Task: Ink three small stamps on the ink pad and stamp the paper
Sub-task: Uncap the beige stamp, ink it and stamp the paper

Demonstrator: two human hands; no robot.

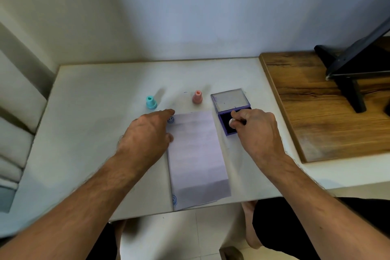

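Observation:
A pale paper strip (196, 154) lies on the white table (95, 95), with a blue smiley print (170, 120) at its top left corner and another print (174, 199) at its bottom left. My left hand (147, 135) rests flat on the paper's left edge, fingers apart. My right hand (256, 126) pinches a small white stamp (232, 122) and holds it down on the dark pad of the open purple ink pad (229, 131). The pad's lid (230, 99) stands open behind. A teal stamp (151, 102) and a pink stamp (197, 97) stand upright beyond the paper.
A wooden board (306, 101) adjoins the table on the right, bearing a black stand (350, 69). White walls close the back and left. My knees and a bare foot (251, 224) show below the table's front edge.

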